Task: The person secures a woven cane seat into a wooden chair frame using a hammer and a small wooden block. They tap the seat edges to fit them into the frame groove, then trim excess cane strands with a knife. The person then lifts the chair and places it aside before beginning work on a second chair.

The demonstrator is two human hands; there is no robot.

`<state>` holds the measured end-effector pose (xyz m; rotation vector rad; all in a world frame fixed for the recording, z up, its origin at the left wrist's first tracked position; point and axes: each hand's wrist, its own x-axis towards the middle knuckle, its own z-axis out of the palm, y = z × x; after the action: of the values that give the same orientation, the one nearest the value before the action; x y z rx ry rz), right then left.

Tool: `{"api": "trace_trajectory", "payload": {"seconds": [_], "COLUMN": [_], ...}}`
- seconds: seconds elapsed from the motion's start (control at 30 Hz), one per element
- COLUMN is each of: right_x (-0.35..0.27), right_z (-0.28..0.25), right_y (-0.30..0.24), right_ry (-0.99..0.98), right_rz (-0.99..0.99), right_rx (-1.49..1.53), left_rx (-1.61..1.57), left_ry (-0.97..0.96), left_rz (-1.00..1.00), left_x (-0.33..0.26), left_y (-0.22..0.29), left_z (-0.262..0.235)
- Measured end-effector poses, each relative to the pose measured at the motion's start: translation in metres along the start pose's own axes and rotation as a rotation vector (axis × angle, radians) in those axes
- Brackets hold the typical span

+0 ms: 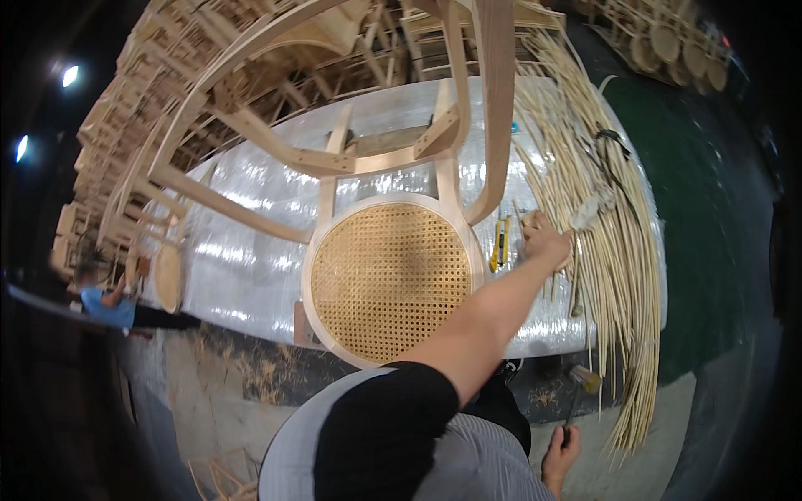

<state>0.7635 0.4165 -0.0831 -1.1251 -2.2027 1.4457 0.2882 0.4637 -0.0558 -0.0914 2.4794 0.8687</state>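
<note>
Nearest you, low at the frame's lower right, your right hand (560, 457) is closed around the handle of a hammer (578, 392), whose head hangs just off the table edge above the floor.

Further out, your left hand (547, 244) reaches across the table (251, 209), which is covered in shiny wrap. It rests at the near edge of the long bundle of pale cane strips (614, 250), fingers curled down onto them; you cannot tell whether it actually grips any.

Just left of that hand lies a yellow utility knife (499, 242). Beside the knife sits the wooden chair (388, 192) with its round woven cane seat (388, 280) facing you.

Beyond the table, stacked chair frames (209, 67) fill the background.
</note>
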Motion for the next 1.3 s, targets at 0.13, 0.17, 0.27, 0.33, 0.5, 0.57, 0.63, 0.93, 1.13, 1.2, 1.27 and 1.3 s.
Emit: {"api": "trace_trajectory", "payload": {"seconds": [0.13,0.17,0.27,0.33,0.5,0.57,0.63,0.93,1.13,1.2,1.27,1.3], "right_x": [0.028,0.036,0.055,0.065,0.090,0.094,0.092,0.038,-0.012,-0.020,-0.023,-0.025], "right_z": [-0.038,-0.041,-0.040,-0.033,-0.002,0.020,0.048,0.206,0.259,0.264,0.266,0.268], "right_y": [0.005,0.008,0.009,0.002,-0.028,-0.048,-0.071,-0.128,-0.155,-0.156,-0.156,-0.157], "right_ry": [-0.030,-0.058,-0.125,-0.110,-0.211,-0.263,-0.256,-0.289,-0.333,-0.311,-0.315,-0.320], "right_rz": [0.163,0.164,0.154,0.130,-0.230,-0.265,-0.284,-0.367,-0.324,-0.356,-0.350,-0.348], "right_rx": [-0.004,0.013,0.030,0.016,-0.029,-0.019,-0.005,0.122,0.172,0.147,0.137,0.135], "left_rx": [-0.082,-0.102,-0.248,-0.314,-0.399,-0.468,-0.532,-0.445,-0.162,-0.058,0.054,0.114], "left_ry": [0.036,0.068,0.151,0.187,0.269,0.473,0.495,0.058,-0.287,-0.359,-0.406,-0.419], "left_rz": [-0.035,-0.031,0.260,0.501,0.613,0.639,0.556,0.686,0.624,0.621,0.635,0.652], "left_x": [0.004,0.003,-0.024,-0.063,-0.119,-0.109,-0.092,0.014,0.045,0.053,0.058,0.060], "left_y": [0.001,-0.004,-0.035,-0.046,-0.158,-0.201,-0.225,-0.301,-0.306,-0.297,-0.290,-0.286], "left_z": [0.029,0.026,0.018,0.000,-0.143,-0.218,-0.295,-0.427,-0.454,-0.458,-0.462,-0.463]}}
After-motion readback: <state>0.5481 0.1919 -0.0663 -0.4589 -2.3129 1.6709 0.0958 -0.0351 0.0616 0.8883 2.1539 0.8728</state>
